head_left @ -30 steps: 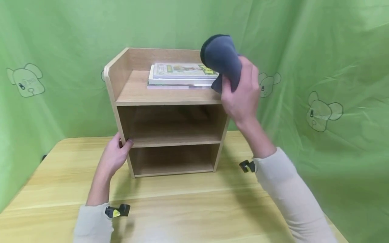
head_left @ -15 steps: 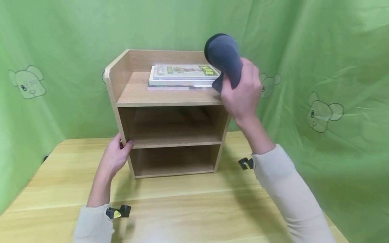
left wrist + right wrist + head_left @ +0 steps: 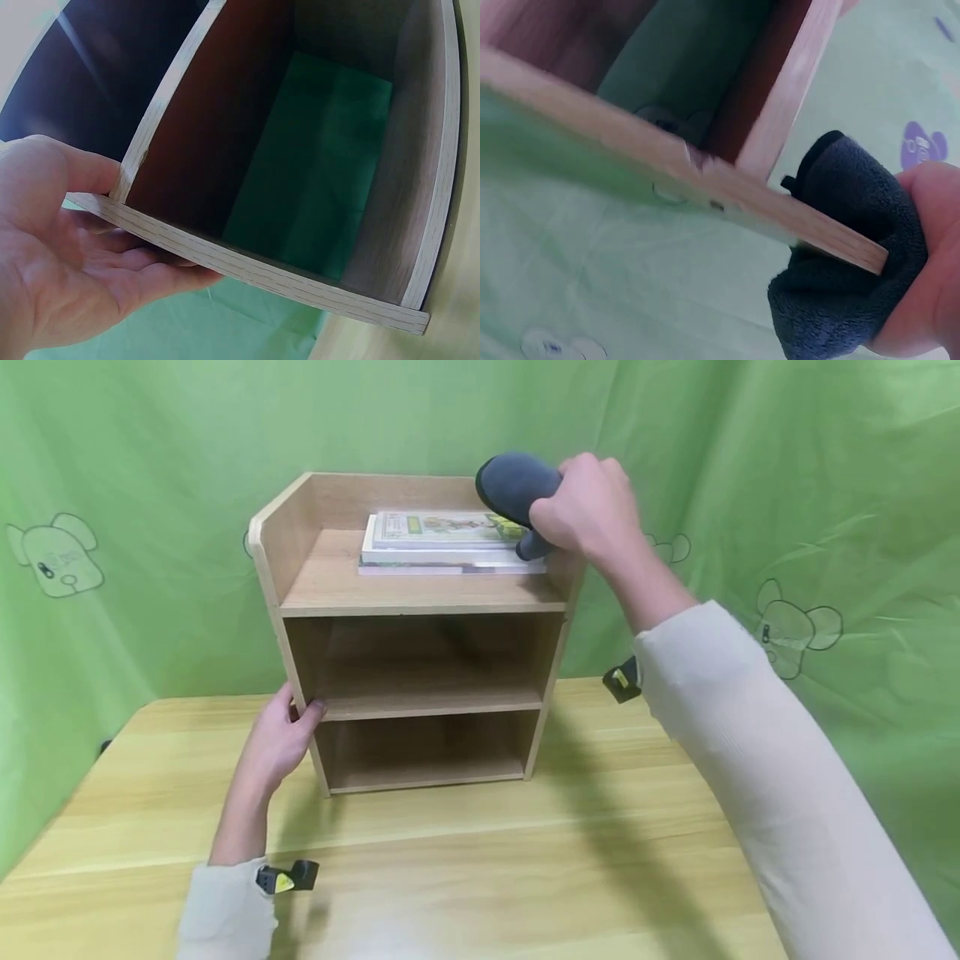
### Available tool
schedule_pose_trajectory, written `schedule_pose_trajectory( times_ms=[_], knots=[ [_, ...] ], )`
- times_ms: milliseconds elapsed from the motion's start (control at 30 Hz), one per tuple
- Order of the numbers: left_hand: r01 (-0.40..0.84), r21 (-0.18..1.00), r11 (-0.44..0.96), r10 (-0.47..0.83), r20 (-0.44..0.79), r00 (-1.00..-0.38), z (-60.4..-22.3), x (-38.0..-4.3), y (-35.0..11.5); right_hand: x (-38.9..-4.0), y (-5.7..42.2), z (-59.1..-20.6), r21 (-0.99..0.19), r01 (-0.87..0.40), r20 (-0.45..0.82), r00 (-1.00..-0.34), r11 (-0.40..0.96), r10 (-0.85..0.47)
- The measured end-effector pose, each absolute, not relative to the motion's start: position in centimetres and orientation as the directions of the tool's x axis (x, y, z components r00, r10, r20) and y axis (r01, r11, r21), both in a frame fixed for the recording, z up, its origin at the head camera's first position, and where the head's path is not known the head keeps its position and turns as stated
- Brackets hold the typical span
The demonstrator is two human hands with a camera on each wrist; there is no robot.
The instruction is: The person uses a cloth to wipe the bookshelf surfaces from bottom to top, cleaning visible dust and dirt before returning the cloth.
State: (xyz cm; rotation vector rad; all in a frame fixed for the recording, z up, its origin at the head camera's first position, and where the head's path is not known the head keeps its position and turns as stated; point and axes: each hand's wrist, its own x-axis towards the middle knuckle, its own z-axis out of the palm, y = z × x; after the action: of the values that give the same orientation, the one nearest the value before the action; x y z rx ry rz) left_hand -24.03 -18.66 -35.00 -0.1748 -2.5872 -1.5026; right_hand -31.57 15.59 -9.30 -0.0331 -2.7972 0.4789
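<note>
A small wooden shelf unit (image 3: 420,599) with two open compartments below its top stands on the table. My left hand (image 3: 273,739) grips its left side panel, thumb on the front by the middle shelf board and fingers behind the panel, as the left wrist view shows. My right hand (image 3: 588,506) holds a dark grey-blue cloth (image 3: 517,485) with black edging at the top of the right side panel. In the right wrist view the cloth (image 3: 817,315) is folded over both faces of that wooden panel (image 3: 840,244), the hand pressed round its edge.
A stack of several books (image 3: 450,560) lies on the shelf unit's top, close to the cloth. The light wooden table (image 3: 450,860) extends in front. Green curtains (image 3: 187,610) with drawn animal heads hang behind and at both sides.
My right hand has moved up and away from me in the head view, and the cloth has tipped from upright to lying over the right panel. My left hand keeps its hold.
</note>
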Motion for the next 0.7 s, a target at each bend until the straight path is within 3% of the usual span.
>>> schedule_pose_trajectory(
  times_ms=[167,367,700],
  knots=[
    [0.170,0.845,0.506,0.023,0.184,-0.983,-35.3,-24.0,-18.5,-32.8,15.5,-8.6,-0.270,0.005,0.215,-0.975,0.963,0.065],
    [0.162,0.852,0.498,0.025,0.173,-0.985,-35.5,-24.0,-18.2,-33.9,15.6,-8.3,-0.292,0.055,0.137,-0.986,0.955,0.099],
    [0.165,0.855,0.491,0.028,0.174,-0.984,-35.1,-23.7,-18.5,-34.0,15.4,-8.6,-0.309,0.036,0.132,-0.988,0.950,0.080]
  ],
)
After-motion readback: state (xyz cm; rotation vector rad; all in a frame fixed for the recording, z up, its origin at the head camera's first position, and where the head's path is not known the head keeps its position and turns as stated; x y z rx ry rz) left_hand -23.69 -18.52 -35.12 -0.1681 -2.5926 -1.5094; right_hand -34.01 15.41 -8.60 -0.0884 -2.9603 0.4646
